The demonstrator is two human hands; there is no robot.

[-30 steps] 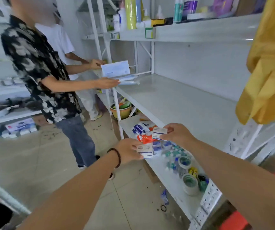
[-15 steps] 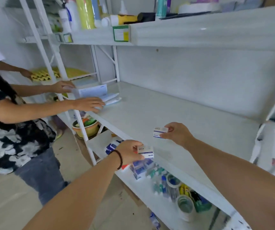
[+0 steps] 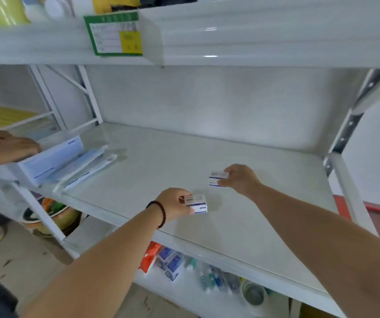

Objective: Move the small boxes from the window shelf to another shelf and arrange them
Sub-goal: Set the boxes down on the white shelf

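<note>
Placement step. The left hand (image 3: 175,203) grips one small white-and-blue box (image 3: 196,204) above the white shelf (image 3: 161,161). The right hand (image 3: 239,179) pinches what appears to be two stacked boxes (image 3: 216,179), farther right. Next: lower both, release, align side by side.

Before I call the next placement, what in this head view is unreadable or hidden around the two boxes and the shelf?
- Print on the small white-and-blue box in the left hand: too small and blurred.
- Right hand: its fingers cover part of its small white-and-blue carton; whether one or two stacked, unclear.
- Whether either box touches the white metal shelf: cannot tell.
- Green-bordered shelf label: blurred.
- Lower-shelf items: partly hidden by shelf edge and forearms.
</note>
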